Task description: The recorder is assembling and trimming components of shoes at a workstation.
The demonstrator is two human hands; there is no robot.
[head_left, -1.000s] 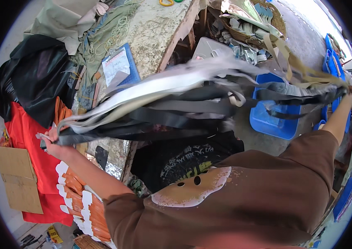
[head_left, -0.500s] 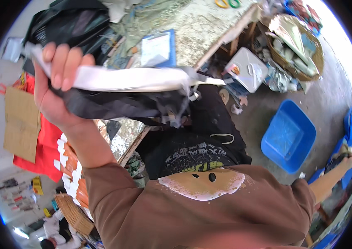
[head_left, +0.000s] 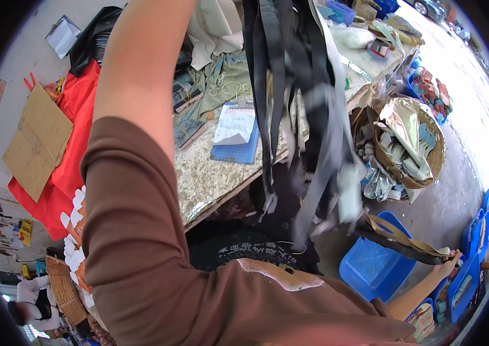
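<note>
My left arm (head_left: 140, 86) in a brown sleeve rises past the top edge, so my left hand is out of sight. A bundle of long black, grey and white strips (head_left: 290, 104) hangs straight down from the top edge in front of the table. Its loose ends dangle above the blue tub (head_left: 374, 268). My right hand (head_left: 449, 260) is stretched out low at the right. It grips the end of some tan and dark strips (head_left: 400, 237) that run back toward the hanging bundle.
A marbled table (head_left: 210, 179) carries a blue pad with a paper (head_left: 236, 132), cloth and cords. A woven basket of strips (head_left: 412, 144) stands beside it. Blue crates (head_left: 475, 254) line the right edge. Cardboard (head_left: 37, 141) and red cloth (head_left: 68, 167) lie at the left.
My left arm has swung from chest height to overhead, and the hand has left the picture. The bundle has turned from lying across to hanging down. My right hand shows again at the lower right.
</note>
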